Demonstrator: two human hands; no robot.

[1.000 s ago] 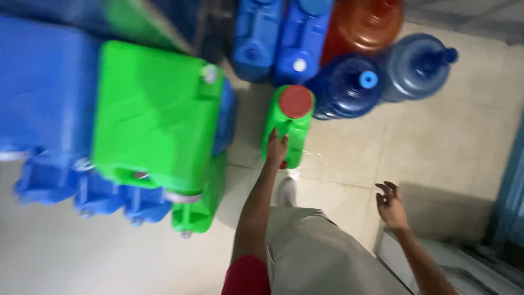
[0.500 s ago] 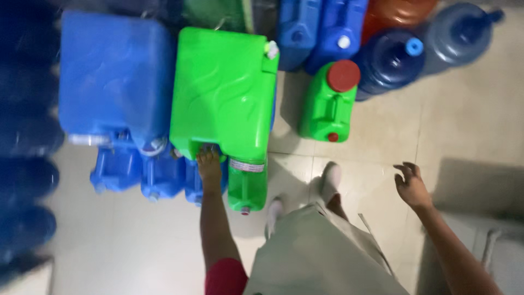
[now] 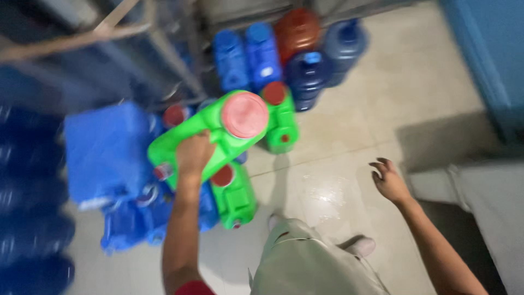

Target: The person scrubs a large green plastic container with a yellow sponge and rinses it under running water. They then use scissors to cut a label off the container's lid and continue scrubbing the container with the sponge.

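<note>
My left hand (image 3: pixel 194 154) grips the handle of a large green jerrycan (image 3: pixel 218 134) with a pink-red round cap, lifted upright above the stack. My right hand (image 3: pixel 388 180) hangs free over the tiled floor with its fingers apart, holding nothing. Below the lifted can lies another green jerrycan (image 3: pixel 236 196) on the floor. A smaller green jerrycan (image 3: pixel 281 123) with a red cap stands just behind. A big blue jerrycan (image 3: pixel 106 150) lies to the left on top of other blue ones.
Two blue jerrycans (image 3: pixel 245 57), a brown-red round water bottle (image 3: pixel 296 30) and two dark blue round bottles (image 3: pixel 308 76) stand at the back. Dark blue bottles (image 3: pixel 27 218) line the left edge. A metal rack (image 3: pixel 136 49) rises behind. A blue wall (image 3: pixel 491 49) and a grey ledge (image 3: pixel 491 202) are at right.
My left hand took the big green jerrycan by its handle and swung it up off the stack, cap now facing me. The view shifted back and right; my right hand stayed open.
</note>
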